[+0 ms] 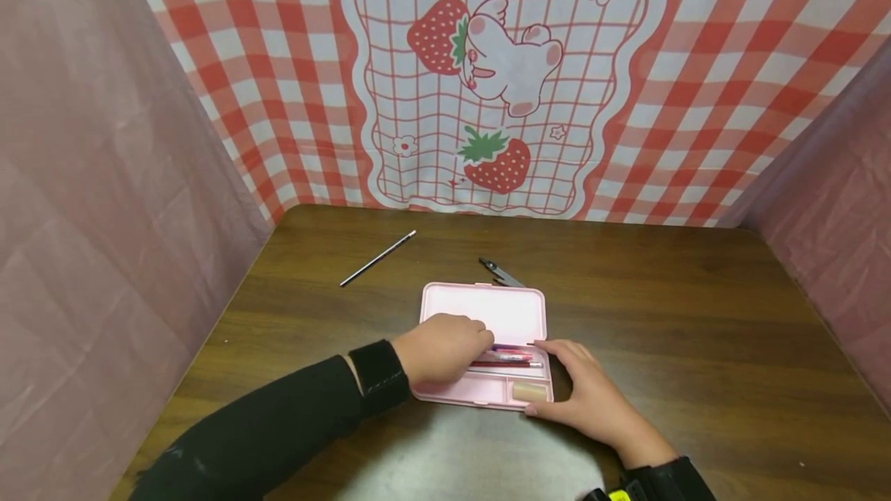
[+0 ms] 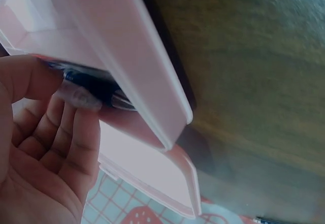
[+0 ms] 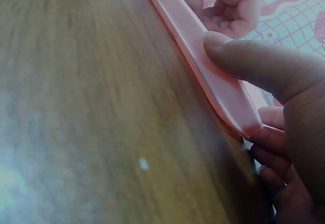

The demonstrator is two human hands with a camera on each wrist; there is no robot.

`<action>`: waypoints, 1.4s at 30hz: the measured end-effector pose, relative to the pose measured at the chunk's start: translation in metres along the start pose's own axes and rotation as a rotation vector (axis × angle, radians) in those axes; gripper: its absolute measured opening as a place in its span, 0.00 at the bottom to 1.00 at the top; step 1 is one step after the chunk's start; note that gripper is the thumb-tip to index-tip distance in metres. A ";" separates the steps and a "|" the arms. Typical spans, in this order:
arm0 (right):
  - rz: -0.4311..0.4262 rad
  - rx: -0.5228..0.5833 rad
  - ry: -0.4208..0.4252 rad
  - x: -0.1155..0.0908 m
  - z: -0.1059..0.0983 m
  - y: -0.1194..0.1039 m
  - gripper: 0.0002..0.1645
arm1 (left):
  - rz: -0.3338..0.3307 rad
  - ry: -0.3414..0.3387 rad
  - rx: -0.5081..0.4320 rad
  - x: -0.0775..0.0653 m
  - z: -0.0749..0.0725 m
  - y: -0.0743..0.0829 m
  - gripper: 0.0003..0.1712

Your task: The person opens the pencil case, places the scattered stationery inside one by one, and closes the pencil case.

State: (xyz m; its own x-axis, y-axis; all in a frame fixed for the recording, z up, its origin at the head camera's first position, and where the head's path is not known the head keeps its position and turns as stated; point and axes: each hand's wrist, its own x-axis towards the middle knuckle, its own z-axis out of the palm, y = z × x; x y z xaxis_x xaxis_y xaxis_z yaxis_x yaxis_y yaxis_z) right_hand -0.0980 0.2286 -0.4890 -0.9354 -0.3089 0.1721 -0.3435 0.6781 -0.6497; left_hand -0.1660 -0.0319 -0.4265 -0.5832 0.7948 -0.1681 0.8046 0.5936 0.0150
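Fingers first: on our left hand they're nearly closed, and going by the left wrist view it looks like we've got a dark pen pinched near its clear end, down inside the pink pencil case. Our right hand grips the case's right end, thumb on the near side, fingers round the far side. Lid's laid open. Best guess, we're on the settling-pens step, in the slot with that dark red pencil; can't tell if this one's going in or out. If it's in, the next move calls for laying it flat and easing off. The loose pencil and compass lie beyond our hands.
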 end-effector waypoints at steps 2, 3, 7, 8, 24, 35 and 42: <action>0.001 0.002 -0.001 0.000 0.000 0.000 0.56 | 0.006 -0.005 -0.004 0.001 0.001 0.001 0.07; 0.003 0.003 -0.002 0.000 0.000 -0.001 0.56 | 0.009 -0.008 -0.007 0.001 0.002 0.001 0.06; 0.010 0.008 -0.005 0.000 0.000 -0.001 0.56 | 0.016 -0.028 -0.035 0.002 0.003 0.000 0.06; 0.012 0.009 -0.006 0.000 0.000 -0.001 0.56 | 0.017 -0.037 -0.045 0.002 0.003 0.000 0.07; 0.023 0.007 -0.008 0.000 0.001 -0.002 0.57 | -0.027 -0.023 -0.058 -0.001 0.008 -0.005 0.11; 0.037 0.014 -0.017 0.000 0.002 -0.002 0.57 | -0.030 -0.050 -0.087 -0.002 0.007 -0.006 0.13; 0.049 0.011 -0.018 0.000 0.002 -0.002 0.57 | -0.036 -0.051 -0.091 -0.001 0.008 -0.006 0.13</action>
State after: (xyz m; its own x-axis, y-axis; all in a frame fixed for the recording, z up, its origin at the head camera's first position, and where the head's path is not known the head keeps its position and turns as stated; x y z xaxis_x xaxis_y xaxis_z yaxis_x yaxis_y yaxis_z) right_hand -0.0972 0.2261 -0.4888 -0.9493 -0.2876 0.1272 -0.2968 0.6856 -0.6647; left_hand -0.1692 -0.0374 -0.4345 -0.6036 0.7664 -0.2198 0.7683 0.6328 0.0966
